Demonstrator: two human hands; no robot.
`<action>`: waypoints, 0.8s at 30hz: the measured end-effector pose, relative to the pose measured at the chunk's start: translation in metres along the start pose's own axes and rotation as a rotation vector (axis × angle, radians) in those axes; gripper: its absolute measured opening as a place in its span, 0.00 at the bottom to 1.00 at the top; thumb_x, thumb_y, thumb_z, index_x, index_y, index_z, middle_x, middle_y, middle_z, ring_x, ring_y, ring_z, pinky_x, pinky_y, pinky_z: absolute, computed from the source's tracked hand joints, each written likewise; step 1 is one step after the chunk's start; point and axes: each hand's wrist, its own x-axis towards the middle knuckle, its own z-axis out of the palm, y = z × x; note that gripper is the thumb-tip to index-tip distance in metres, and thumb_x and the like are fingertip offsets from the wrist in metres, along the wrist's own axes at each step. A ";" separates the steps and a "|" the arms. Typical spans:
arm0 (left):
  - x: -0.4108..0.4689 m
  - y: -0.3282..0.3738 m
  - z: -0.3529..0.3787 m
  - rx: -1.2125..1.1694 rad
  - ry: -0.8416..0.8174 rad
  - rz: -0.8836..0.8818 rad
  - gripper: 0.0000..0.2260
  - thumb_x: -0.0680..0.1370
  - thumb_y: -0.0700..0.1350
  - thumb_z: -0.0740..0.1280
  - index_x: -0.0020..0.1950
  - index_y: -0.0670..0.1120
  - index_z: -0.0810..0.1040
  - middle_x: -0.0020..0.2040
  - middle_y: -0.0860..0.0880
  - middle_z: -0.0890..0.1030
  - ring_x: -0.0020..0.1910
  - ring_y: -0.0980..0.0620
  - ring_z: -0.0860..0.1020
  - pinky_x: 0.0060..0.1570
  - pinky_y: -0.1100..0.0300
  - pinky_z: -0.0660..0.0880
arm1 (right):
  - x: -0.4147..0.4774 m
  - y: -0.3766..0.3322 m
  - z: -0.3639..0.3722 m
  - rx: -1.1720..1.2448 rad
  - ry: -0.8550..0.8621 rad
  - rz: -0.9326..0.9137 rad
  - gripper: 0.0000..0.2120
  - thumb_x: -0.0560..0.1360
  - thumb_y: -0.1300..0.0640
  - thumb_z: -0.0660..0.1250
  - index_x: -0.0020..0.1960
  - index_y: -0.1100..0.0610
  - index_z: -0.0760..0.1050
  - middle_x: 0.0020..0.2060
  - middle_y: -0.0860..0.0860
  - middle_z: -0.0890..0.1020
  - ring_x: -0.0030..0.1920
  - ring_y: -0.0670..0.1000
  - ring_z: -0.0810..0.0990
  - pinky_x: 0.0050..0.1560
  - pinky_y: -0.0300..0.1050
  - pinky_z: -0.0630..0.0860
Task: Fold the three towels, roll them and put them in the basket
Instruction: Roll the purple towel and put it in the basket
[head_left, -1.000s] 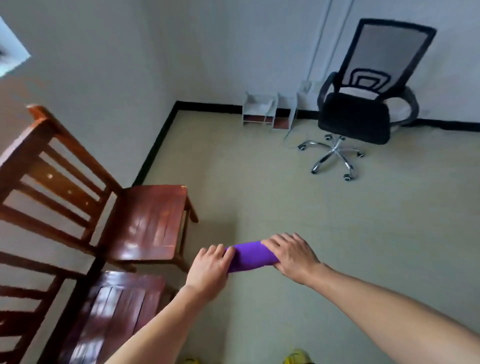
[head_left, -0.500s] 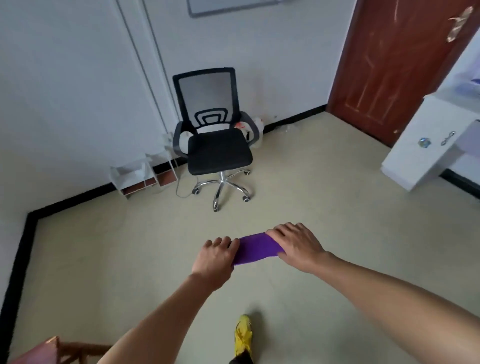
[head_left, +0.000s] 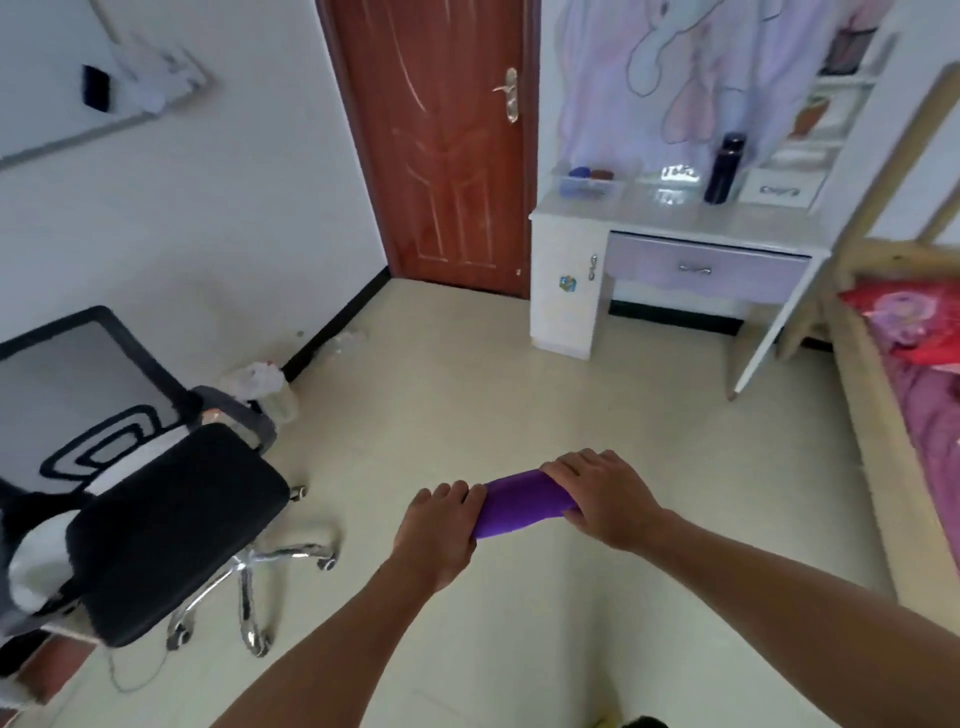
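Observation:
A rolled purple towel (head_left: 522, 502) hangs in the air in front of me, above the floor. My left hand (head_left: 440, 530) grips its left end and my right hand (head_left: 602, 499) grips its right end, fingers curled over the roll. Far off on the white desk stands a clear basket (head_left: 589, 186) with a blue roll and a brown roll inside it.
A black office chair (head_left: 156, 525) stands at the left. The red-brown door (head_left: 441, 145) is shut. The white desk (head_left: 675, 228) with a dark bottle (head_left: 724, 169) stands ahead on the right. A wooden bed (head_left: 883, 415) runs along the right edge.
My view has swung to the right: the wooden chairs are gone, and the door, the desk and the bed have come in. Both hands keep the same hold on the purple roll.

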 end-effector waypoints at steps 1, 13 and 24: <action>0.014 0.001 -0.002 0.001 0.012 0.022 0.22 0.76 0.47 0.60 0.69 0.48 0.64 0.58 0.49 0.75 0.55 0.47 0.74 0.53 0.55 0.67 | 0.003 0.011 -0.001 -0.006 0.007 0.015 0.21 0.69 0.52 0.67 0.62 0.54 0.75 0.52 0.51 0.82 0.49 0.56 0.80 0.47 0.50 0.75; 0.342 0.038 -0.033 -0.043 0.025 0.177 0.17 0.75 0.45 0.61 0.64 0.48 0.68 0.55 0.49 0.77 0.50 0.48 0.75 0.48 0.57 0.67 | 0.134 0.278 0.024 0.038 -0.001 0.220 0.20 0.73 0.47 0.67 0.63 0.51 0.72 0.54 0.49 0.82 0.50 0.51 0.80 0.51 0.47 0.76; 0.592 -0.009 -0.075 -0.064 0.105 0.181 0.18 0.75 0.45 0.61 0.65 0.49 0.68 0.54 0.49 0.77 0.50 0.47 0.76 0.47 0.57 0.67 | 0.315 0.461 0.000 -0.047 0.017 0.237 0.22 0.72 0.45 0.65 0.64 0.50 0.71 0.54 0.49 0.80 0.51 0.54 0.78 0.52 0.49 0.73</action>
